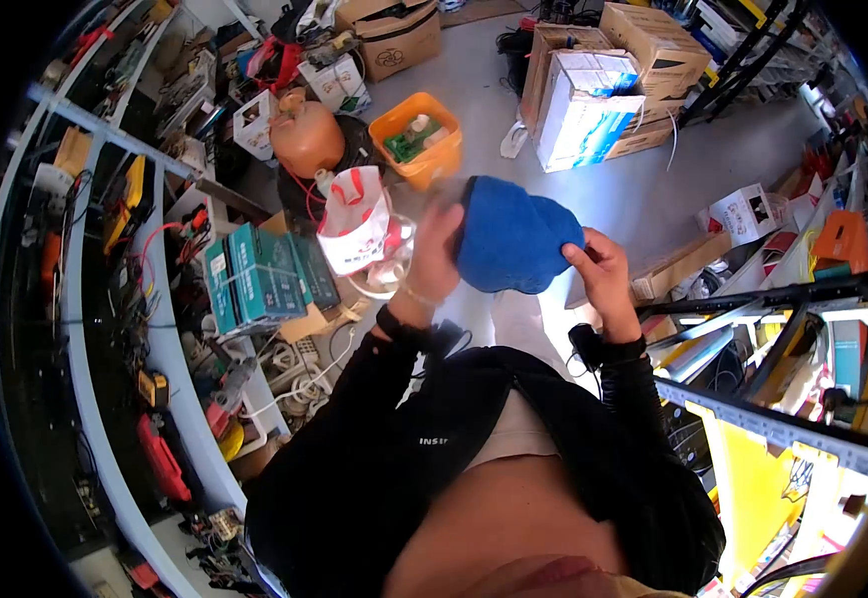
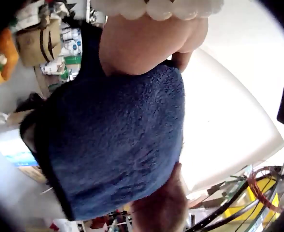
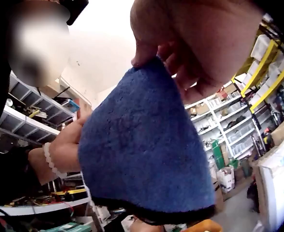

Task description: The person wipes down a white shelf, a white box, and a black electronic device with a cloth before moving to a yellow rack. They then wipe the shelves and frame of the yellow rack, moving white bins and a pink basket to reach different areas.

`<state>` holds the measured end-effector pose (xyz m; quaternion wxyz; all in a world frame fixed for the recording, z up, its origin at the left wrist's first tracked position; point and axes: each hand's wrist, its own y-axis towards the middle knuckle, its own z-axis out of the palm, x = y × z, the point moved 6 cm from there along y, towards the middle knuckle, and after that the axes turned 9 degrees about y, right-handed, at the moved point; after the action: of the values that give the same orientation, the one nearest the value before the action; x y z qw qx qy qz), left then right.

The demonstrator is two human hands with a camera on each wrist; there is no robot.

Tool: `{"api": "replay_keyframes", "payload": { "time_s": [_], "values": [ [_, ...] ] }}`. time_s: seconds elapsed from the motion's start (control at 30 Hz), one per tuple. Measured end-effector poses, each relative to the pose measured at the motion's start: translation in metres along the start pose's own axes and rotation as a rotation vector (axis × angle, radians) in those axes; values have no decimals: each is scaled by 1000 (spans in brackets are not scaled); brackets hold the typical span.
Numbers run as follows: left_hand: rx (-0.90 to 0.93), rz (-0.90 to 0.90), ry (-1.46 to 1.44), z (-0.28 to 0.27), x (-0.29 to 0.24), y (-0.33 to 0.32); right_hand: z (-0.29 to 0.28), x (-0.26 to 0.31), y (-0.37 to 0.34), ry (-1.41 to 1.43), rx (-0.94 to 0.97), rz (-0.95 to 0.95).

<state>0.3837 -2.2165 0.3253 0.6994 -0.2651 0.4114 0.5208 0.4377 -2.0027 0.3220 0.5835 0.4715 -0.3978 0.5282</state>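
A blue fuzzy cloth (image 1: 519,239) with a dark edge is held up between my two hands in front of the body. My right hand (image 1: 603,274) pinches its right corner between thumb and fingers; in the right wrist view the cloth (image 3: 146,145) hangs spread from that pinch. At the opposite side my left hand (image 1: 436,254), blurred in the head view, holds the cloth's edge. The left wrist view has the left hand (image 2: 146,46) over the cloth (image 2: 117,140), a fingertip showing behind it. Below, the right hand (image 2: 161,208) is partly covered by the cloth.
An orange bin (image 1: 444,159) stands on the floor ahead, near a white and red bag (image 1: 354,224) and an orange round tank (image 1: 306,140). Green boxes (image 1: 249,279) sit at left beside crowded shelves. Cardboard boxes (image 1: 658,60) are stacked ahead right; metal racks (image 1: 783,409) line the right.
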Motion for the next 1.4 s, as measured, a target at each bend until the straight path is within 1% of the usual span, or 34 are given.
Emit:
{"api": "replay_keyframes", "payload": {
  "time_s": [0.03, 0.13, 0.17, 0.2, 0.23, 0.27, 0.3, 0.33, 0.37, 0.4, 0.43, 0.47, 0.5, 0.53, 0.57, 0.63, 0.67, 0.83, 0.97, 1.07, 1.1, 1.2, 1.23, 1.33, 1.37, 1.4],
  "values": [
    [-26, -3, 31, -4, 3, 20, -15, -12, 25, -96, 11, 103],
    [-86, 14, 130, -13, 7, 105, -57, -1, 85, -532, -124, -156],
    [-117, 32, 51, -11, -5, 128, -79, 3, 105, -508, -176, -135],
    [-150, 50, -8, -17, -17, 151, -99, 13, 126, -417, -243, -177],
    [-223, 92, 2, -31, -25, 176, -117, 29, 144, -404, -357, -134],
    [-293, 139, 13, -46, -36, 204, -130, 50, 166, -364, -376, -230],
    [-387, 138, 76, -69, -41, 229, -140, 74, 188, -325, -397, -329],
    [-477, 140, 138, -93, -44, 253, -136, 107, 207, -251, -423, -439],
    [-557, 134, 191, -114, -47, 274, -126, 143, 224, -247, -372, -611],
    [-635, 131, 241, -130, -50, 294, -117, 173, 238, -370, -314, -833],
    [-664, 129, 334, -132, -58, 311, -106, 203, 250, -451, -186, -1009],
    [-710, 126, 384, -141, -58, 326, -93, 223, 263, -356, -246, -1140],
    [-732, 153, 373, -136, -58, 364, -83, 248, 294, -233, -155, -1193],
    [-771, 177, 363, -133, -57, 369, -80, 256, 306, -91, -105, -1222],
    [-771, 176, 395, -140, -51, 381, -78, 264, 318, 50, -53, -1251],
    [-747, 156, 423, -160, -36, 408, -83, 269, 353, 193, -47, -1313],
    [-784, 56, 346, -143, -41, 422, -87, 270, 372, 237, -60, -1351],
    [-704, 26, 256, -179, -27, 512, -93, 259, 474, 282, -69, -1469],
    [-640, 63, 372, -211, -35, 603, -92, 254, 567, 282, -69, -1538],
    [-584, -28, 366, -226, -49, 676, -88, 259, 633, 276, -65, -1600],
    [-605, 48, 417, -232, -57, 702, -86, 259, 653, 276, -76, -1615],
    [-512, 117, 569, -248, -76, 761, -86, 252, 711, 263, -129, -1615],
    [-492, 61, 520, -252, -76, 782, -85, 249, 728, 249, -133, -1619],
    [-408, 6, 395, -249, -74, 835, -88, 229, 780, 166, -156, -1562],
    [-417, -19, 321, -237, -78, 851, -85, 218, 796, 60, -131, -1509],
    [-371, -68, 226, -220, -81, 863, -86, 208, 822, -171, -41, -1378]
  ]
}}
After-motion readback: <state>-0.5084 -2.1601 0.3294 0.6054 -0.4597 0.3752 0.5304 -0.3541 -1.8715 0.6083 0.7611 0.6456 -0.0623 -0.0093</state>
